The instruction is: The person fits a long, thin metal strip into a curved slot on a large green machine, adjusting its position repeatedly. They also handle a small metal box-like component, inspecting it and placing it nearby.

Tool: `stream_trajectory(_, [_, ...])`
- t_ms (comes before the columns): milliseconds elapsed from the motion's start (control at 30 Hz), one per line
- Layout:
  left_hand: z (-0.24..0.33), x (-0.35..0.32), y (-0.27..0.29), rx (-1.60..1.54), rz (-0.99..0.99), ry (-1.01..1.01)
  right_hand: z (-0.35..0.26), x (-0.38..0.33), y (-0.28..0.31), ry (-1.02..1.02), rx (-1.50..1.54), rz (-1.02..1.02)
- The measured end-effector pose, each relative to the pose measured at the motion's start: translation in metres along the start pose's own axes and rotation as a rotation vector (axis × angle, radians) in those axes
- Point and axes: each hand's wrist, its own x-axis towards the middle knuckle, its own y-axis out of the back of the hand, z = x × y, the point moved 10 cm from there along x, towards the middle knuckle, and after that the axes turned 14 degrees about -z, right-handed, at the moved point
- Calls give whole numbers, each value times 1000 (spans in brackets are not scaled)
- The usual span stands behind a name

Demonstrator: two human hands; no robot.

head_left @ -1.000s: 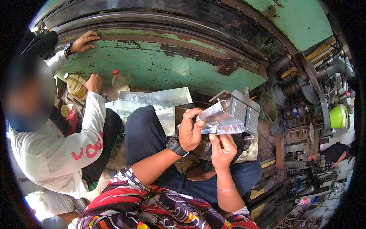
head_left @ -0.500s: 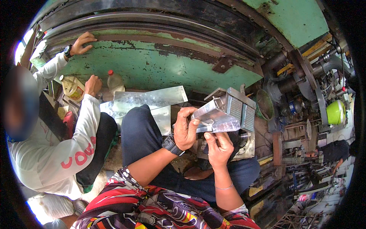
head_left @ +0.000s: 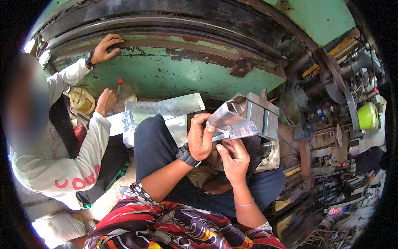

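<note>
A shiny bent sheet-metal piece (head_left: 238,125) with folded sides is held up in front of me, tilted. My left hand (head_left: 200,139) is closed on its left end, thumb on the near face and fingers behind. Under the lower edge, my right hand (head_left: 234,159) has its fingers curled against the metal, the fingertips partly hidden, with the thumb apart from them. Just beyond the piece's right end are grey ridged metal parts (head_left: 263,117); where they touch it I cannot tell. Flat sheet-metal strips (head_left: 166,106) lie past my left knee.
A green press-like machine (head_left: 166,72) with a long dark edge spans the far side. On the left sits a co-worker (head_left: 62,166) in a white sleeve, one hand on the machine. Beside them stand a clear bottle (head_left: 124,91) and a pale jug (head_left: 82,101). Metal machinery (head_left: 331,124) crowds the right.
My right hand has shifted slightly left, its fingers moving further under the metal edge and its thumb opening out. The sheet-metal piece has tilted a little. The co-worker's hands have moved right.
</note>
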Motion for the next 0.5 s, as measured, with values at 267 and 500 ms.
stream_trajectory(267, [0, 6, 0, -15, -6, 25, -30, -21, 45, 1, 290, 194])
stream_trajectory(500, [-1, 5, -7, -28, 9, 31, -161, -64, -40, 62, 1743, -538])
